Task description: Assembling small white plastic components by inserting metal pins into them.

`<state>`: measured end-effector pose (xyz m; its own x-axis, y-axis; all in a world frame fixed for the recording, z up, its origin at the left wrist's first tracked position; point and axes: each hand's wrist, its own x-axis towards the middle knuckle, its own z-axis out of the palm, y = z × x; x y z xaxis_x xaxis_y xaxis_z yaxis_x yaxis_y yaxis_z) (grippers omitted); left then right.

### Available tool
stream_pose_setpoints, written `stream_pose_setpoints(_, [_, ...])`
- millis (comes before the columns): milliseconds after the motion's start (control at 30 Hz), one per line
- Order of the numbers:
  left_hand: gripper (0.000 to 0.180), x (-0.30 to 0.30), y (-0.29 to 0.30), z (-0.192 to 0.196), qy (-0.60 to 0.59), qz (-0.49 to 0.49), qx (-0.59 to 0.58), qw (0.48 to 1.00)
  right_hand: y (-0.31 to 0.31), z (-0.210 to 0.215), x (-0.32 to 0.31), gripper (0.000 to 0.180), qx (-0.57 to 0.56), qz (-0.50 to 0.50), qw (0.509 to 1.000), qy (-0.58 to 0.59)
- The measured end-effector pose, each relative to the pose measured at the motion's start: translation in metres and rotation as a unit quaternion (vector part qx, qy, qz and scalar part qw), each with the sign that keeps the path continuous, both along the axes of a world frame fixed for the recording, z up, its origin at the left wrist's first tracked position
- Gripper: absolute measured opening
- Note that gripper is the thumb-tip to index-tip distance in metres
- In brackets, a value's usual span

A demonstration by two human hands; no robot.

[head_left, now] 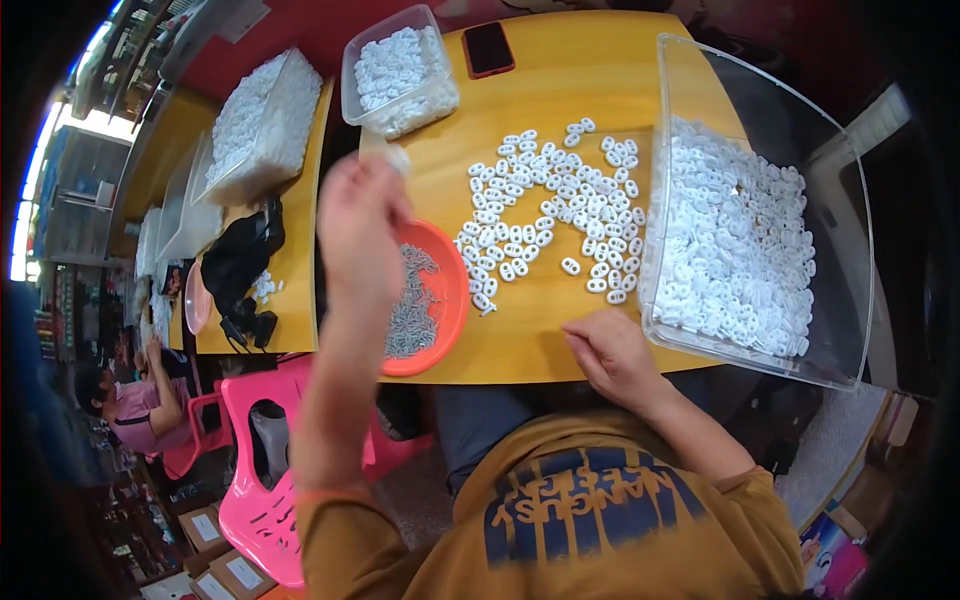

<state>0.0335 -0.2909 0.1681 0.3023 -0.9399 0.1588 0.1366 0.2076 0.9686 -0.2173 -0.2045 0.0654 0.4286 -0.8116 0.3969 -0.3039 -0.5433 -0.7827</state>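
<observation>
My left hand (365, 210) is raised over the left side of the table, blurred by motion, its fingers drawn together. A blurred small white plastic piece (397, 160) shows at its fingertips. Below it sits an orange-red bowl (455, 325) of small grey screws (412, 315), partly covered by my forearm. My right hand (612, 352) is curled at the table's front edge; whatever its fingers hold, if anything, is hidden. Beyond it lie many loose white oval pieces with two holes (515, 235), spread over the table. One of them (570, 266) lies apart, nearest my right hand.
A large clear bin (650, 300) of white pieces stands at the right. At the back left is a clear tub (350, 90) of white pieces, near a phone (488, 50). A pink chair (260, 500) stands at lower left; another person (150, 410) sits beyond.
</observation>
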Motion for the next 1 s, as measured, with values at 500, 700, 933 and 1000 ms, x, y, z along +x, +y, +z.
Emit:
stream_pose_setpoints(500, [0.037,-0.015,0.105,-0.053,-0.635,0.079,-0.068,0.766,-0.008,-0.004,0.002,0.023,0.026,0.019,0.999,-0.017])
stream_pose_setpoints(700, [0.039,0.002,0.150,-0.086,-0.695,0.078,0.068,0.712,-0.031,0.019,0.045,0.038,-0.084,0.051,0.991,0.091])
stream_pose_setpoints(933, [0.039,0.035,0.171,-0.099,-0.676,0.048,0.045,0.734,-0.059,0.007,0.117,0.051,-0.104,0.014,0.974,0.200])
stream_pose_setpoints(1000, [0.039,0.042,0.174,-0.100,-0.667,0.048,0.042,0.742,-0.060,0.004,0.125,0.052,-0.127,0.026,0.966,0.225])
